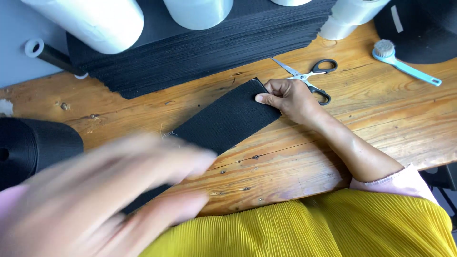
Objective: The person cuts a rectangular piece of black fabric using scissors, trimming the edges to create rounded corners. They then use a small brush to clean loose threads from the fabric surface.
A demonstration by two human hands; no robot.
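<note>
Wooden bench (pixel 381 123): black ribbed strip (pixel 223 121) lying diagonally at centre, its 2 o'clock end pinched by right hand (pixel 288 97); left hand (pixel 95 200) blurred, open, at 8 o'clock; risk—strip skewing, scissors (pixel 312 76) just beside knuckles.

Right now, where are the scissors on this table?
In the head view the scissors lie on the wooden table upper right of centre, just beyond the right hand pressing the black strap, left of the light blue brush.

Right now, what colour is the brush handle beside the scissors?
Light blue brush handle, right of the scissors; clearest in the head view.
</note>
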